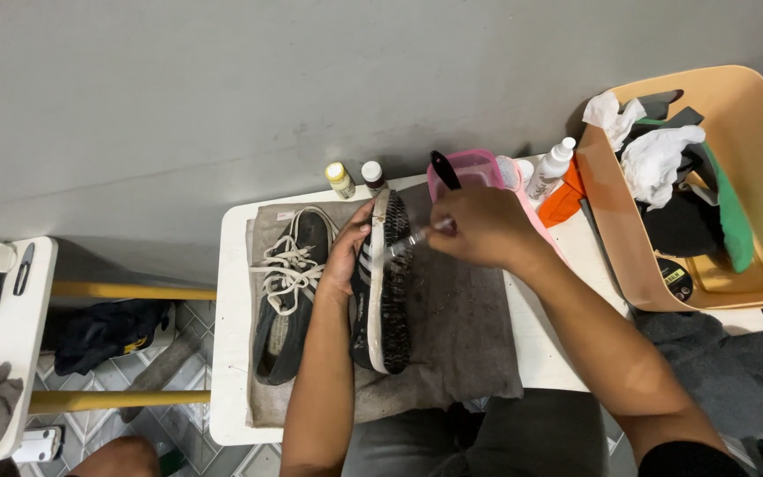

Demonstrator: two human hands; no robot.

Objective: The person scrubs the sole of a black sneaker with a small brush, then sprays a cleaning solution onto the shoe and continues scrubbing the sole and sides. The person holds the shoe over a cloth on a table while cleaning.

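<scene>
- Nearest, the left hand (pixel 346 256) gripped a black sneaker (pixel 381 287) held on its side, sole turned toward the right hand.
- Just right of it, the right hand (pixel 483 225) was closed around a small brush (pixel 417 237), its tip touching the sole.
- Left of the left hand, a second black sneaker (pixel 289 291) with white laces lay on a grey cloth (pixel 470 336).
- Beyond the right hand stood a pink tub (pixel 474 168) and a white spray bottle (pixel 551 168).
- Far right of it sat a tan bin (pixel 752 177) holding rags.

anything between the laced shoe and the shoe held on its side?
Only the left hand, gripping the tipped shoe; below it, grey cloth shows beside the laced shoe. Head view.
</scene>
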